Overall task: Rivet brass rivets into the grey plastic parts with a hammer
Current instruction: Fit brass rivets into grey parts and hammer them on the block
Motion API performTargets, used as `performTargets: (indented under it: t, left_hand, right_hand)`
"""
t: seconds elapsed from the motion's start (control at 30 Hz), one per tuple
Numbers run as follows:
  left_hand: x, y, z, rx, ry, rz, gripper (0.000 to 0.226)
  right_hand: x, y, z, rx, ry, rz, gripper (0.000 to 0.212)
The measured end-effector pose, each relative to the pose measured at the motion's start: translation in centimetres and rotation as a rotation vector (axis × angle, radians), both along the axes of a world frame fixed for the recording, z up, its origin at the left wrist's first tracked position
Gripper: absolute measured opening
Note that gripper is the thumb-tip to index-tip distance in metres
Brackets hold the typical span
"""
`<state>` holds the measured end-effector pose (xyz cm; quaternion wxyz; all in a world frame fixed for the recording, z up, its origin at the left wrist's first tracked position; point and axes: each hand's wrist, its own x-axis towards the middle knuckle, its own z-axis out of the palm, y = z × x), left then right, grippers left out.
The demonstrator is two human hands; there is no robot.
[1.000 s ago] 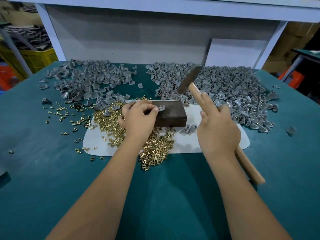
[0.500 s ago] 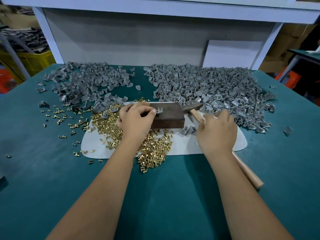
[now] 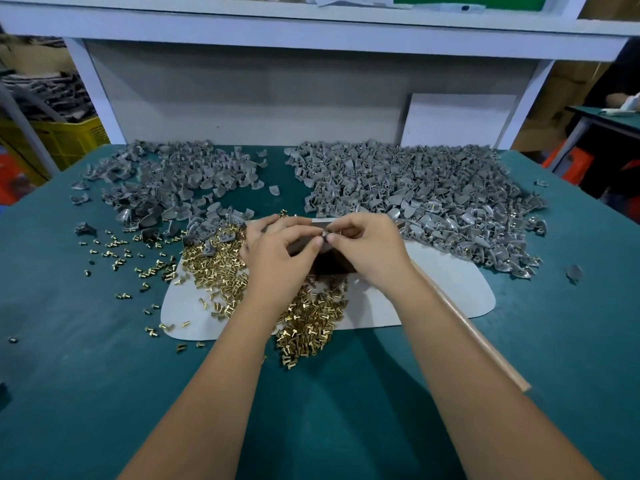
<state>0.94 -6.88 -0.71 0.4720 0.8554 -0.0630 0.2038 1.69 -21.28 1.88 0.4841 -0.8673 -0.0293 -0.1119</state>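
Hammer (image 3: 464, 327) now laid on the bench (image 3: 104, 393), right hand (image 3: 369, 251) moved to left hand (image 3: 277, 258), both hands' fingers pinching a small grey part (image 3: 324, 235) above the dark block (image 3: 329, 265), yellow crate (image 3: 59, 140) holding dark scrap.

No text, label, brand, number or sign can be read anywhere in view.

Brass rivets (image 3: 221, 271) are lying in a loose golden heap on the white mat, spilling off its near edge and scattering leftward across the green table. Grey plastic parts are sitting in two piles at the back: a left pile (image 3: 166, 181) and a larger right pile (image 3: 422, 199) (brass glints showing among these). The hammer's wooden handle (image 3: 478, 337) is lying flat, slanting toward the near right; its head is hidden.
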Motion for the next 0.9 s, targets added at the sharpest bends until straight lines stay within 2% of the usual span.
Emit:
performTargets:
  t: [0.1, 0.2, 0.27, 0.33, 0.43, 0.5, 0.57, 0.67, 0.77, 0.9]
  left_hand:
    - [0.4, 0.3, -0.1, -0.017, 0.026, 0.029, 0.019]
    - [0.8, 0.9, -0.2, -0.078, 0.028, 0.072, 0.024]
    - [1.1, 1.4, 0.0, -0.106, 0.039, 0.1, 0.027]
    - [1.3, 2.2, 0.3, -0.135, 0.075, 0.122, 0.03]
    - [1.8, 3.8, 0.3, -0.22, 0.14, 0.153, 0.037]
    - [1.9, 4.9, -0.4, -0.192, 0.164, 0.149, 0.043]
    - [1.8, 5.6, -0.8, -0.094, 0.205, 0.126, 0.046]
    - [1.6, 5.5, -0.8, 0.143, 0.254, 0.152, 0.041]
    - [1.5, 5.1, -0.7, 0.288, 0.253, 0.177, 0.034]
    - [1.5, 5.4, -0.9, 0.317, 0.236, 0.194, 0.025]
  right_hand:
    - [2.0, -1.6, 1.2, 0.041, -0.038, -0.111, 0.015]
    - [3.7, -3.3, 2.4, 0.124, -0.062, -0.343, 0.062]
    - [4.1, -3.6, 2.3, 0.003, -0.018, -0.456, 0.071]
    - [3.6, -3.0, 1.4, -0.121, -0.04, -0.48, 0.065]
    - [1.9, -0.6, -0.5, -0.222, -0.214, -0.398, 0.043]
    - [0.4, 1.1, -1.6, -0.341, -0.317, -0.308, 0.032]
    - [-0.8, 2.6, -2.0, -0.465, -0.417, -0.17, 0.026]
    - [-2.5, 4.2, -2.1, -0.521, -0.532, 0.095, 0.019]
    - [-3.9, 5.4, -2.7, -0.652, -0.475, 0.193, 0.016]
    - [-3.7, 6.0, -3.7, -0.791, -0.369, 0.21, 0.025]
